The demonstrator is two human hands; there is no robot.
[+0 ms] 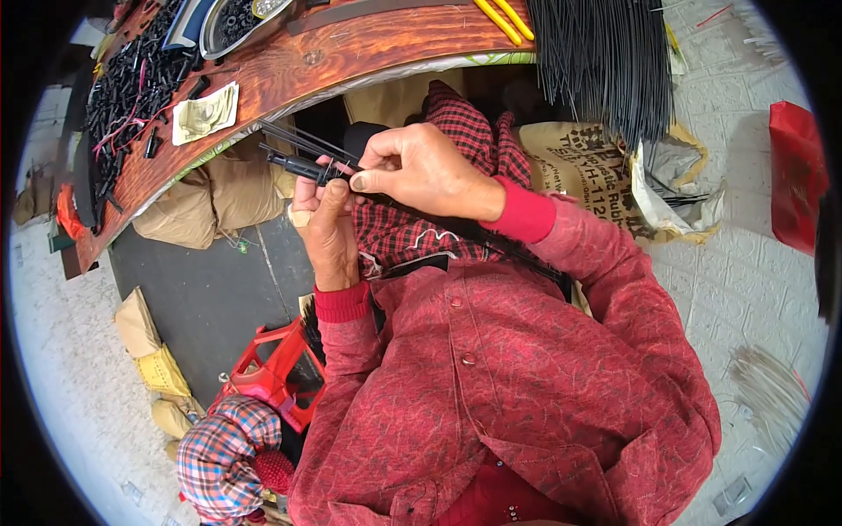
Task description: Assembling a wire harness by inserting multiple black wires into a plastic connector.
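My left hand (329, 232) is closed around a black tubular piece (296, 167) that points toward the table, and thin black rods (307, 140) lie beside it. At the piece's near end, my right hand (430, 171) pinches with thumb and index finger close to my left fingertips. What lies in that pinch is too small and covered to make out. A dark bundle of rods (517, 244) runs from below my hands across my lap to the right. A red-and-black checked cloth (399, 232) covers my lap.
A reddish wooden table (263, 83) curves ahead, bearing a heap of small black parts (132, 105), a folded pale cloth (206, 114) and yellow tool handles (504, 19). Long black rods (605, 70) overhang its right end above a printed sack (561, 162). A red stool (303, 355) stands lower left.
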